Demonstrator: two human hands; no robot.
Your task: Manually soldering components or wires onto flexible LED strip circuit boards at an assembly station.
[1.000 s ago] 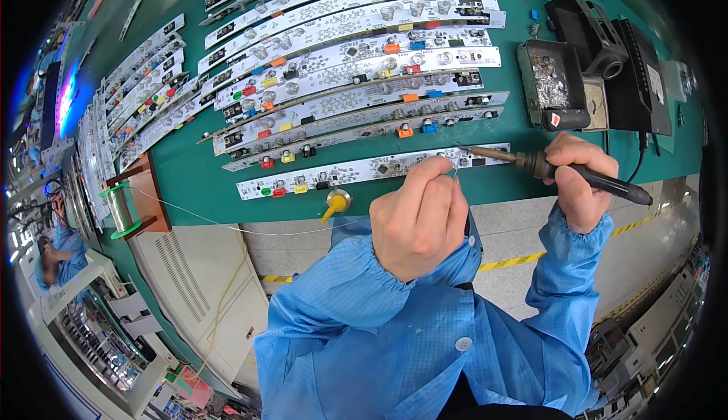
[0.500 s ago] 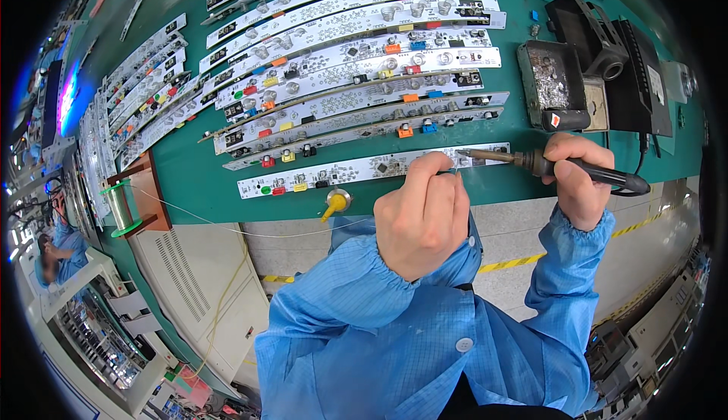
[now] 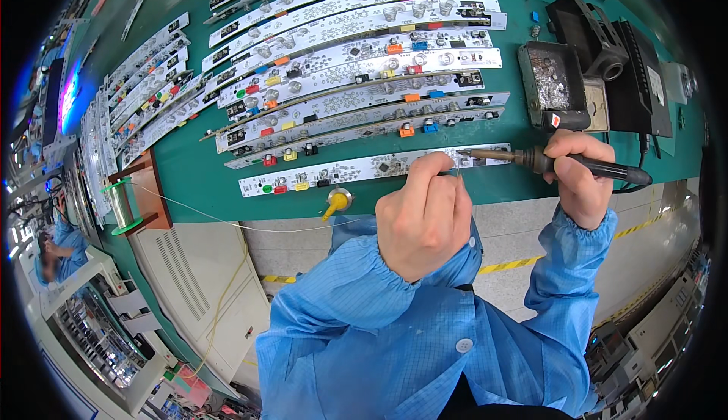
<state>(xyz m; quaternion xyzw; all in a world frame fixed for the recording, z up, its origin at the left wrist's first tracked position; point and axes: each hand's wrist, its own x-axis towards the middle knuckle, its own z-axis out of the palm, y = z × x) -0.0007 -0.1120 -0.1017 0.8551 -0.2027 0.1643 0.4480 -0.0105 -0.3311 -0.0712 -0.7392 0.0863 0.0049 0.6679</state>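
Observation:
My right hand [image 3: 581, 179] grips a soldering iron [image 3: 544, 162] by its dark handle, its tip pointing left at the white circuit board strip [image 3: 341, 171] nearest the table edge. Closed over that strip's front edge, my left hand [image 3: 426, 223] holds the thin solder wire [image 3: 205, 218]. The wire runs back in a slack curve to a spool [image 3: 121, 206] on a brown holder [image 3: 154, 192]. Around the iron's tip, the wire end and the tip sit close together; whether they touch is too small to tell. Coloured connectors line the strip's left end.
Behind the strip lie rows of similar circuit boards [image 3: 356, 105], with more stacked at the left. At the right stand a metal tray [image 3: 552, 79] and a black iron stand [image 3: 588, 37]. A yellow-tipped round piece [image 3: 337, 202] sits at the front edge. Another person [image 3: 67, 246] appears far left.

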